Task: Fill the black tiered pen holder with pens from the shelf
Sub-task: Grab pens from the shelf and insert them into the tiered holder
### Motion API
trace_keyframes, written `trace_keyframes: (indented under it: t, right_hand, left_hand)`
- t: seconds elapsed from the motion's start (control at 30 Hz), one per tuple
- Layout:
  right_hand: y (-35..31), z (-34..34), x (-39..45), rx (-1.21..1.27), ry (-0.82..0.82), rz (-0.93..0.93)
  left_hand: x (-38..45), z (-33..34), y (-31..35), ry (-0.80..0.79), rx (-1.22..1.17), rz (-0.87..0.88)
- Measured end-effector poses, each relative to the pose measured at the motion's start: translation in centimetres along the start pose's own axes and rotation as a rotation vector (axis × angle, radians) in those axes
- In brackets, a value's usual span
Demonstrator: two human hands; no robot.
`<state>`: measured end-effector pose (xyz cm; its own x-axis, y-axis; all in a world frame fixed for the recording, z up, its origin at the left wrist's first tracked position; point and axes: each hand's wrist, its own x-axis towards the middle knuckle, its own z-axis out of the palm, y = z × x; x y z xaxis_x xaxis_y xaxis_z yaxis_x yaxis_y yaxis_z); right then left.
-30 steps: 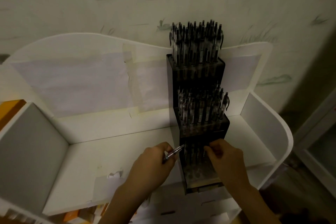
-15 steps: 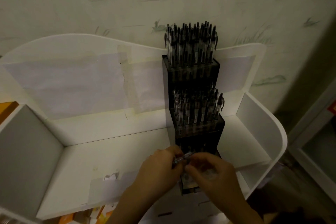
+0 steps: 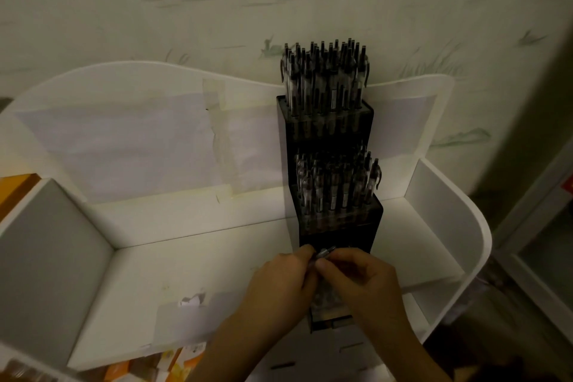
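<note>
The black tiered pen holder [image 3: 370,220] stands on the white shelf [image 3: 192,270], right of centre. Its top tier [image 3: 325,84] and middle tier [image 3: 338,186] are packed with several upright clear pens with black caps. Over the lowest tier my left hand [image 3: 279,285] and my right hand [image 3: 362,282] meet. Both pinch one silver-tipped pen [image 3: 324,253], whose tip sticks out between the fingers. The lowest tier is mostly hidden under my hands.
The shelf has a tall curved back panel [image 3: 130,133] with taped paper and a rounded right side wall [image 3: 459,226]. A crumpled paper scrap [image 3: 190,301] lies on the shelf floor. Orange boxes [image 3: 173,363] sit below the front edge. A wall rises behind.
My right hand moved left from the lowest tier to meet my left hand. Both now hold the pen that my left hand held alone.
</note>
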<state>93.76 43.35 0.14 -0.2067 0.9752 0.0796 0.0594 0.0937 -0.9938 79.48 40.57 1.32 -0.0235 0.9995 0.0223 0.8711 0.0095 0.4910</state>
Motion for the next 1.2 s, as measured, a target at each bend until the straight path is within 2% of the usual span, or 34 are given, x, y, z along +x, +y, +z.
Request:
trace_keyframes:
  t: [0.13,0.27,0.37,0.47,0.57,0.73,1.2]
  right_hand:
    - [-0.8,-0.4,0.1,0.054,0.028,0.013]
    - [-2.8,-2.2,0.7,0.198,0.133,0.046]
    - [-4.2,-4.3,1.4,0.258,0.214,-0.019]
    - [-5.0,-5.9,1.9,0.144,0.292,-0.180]
    - [-4.2,-6.6,2.5,-0.090,0.334,-0.305]
    - [-0.9,-6.1,3.8,-0.335,0.230,-0.355]
    - [5.7,-5.0,4.9,-0.404,0.087,-0.269]
  left_hand:
    - [-0.1,-0.3,0.1,0.010,-0.011,0.003]
    - [-0.3,-0.6,-0.6,0.019,0.045,-0.017]
    - [-0.7,-0.9,-1.3,0.028,0.102,-0.026]
    - [-1.1,-1.1,-1.8,0.064,0.164,-0.025]
    - [-1.3,-1.1,-2.0,0.115,0.215,-0.028]
    - [-1.1,-1.2,-2.2,0.182,0.270,-0.045]
    - [-1.6,-1.6,-2.0,0.247,0.297,-0.067]
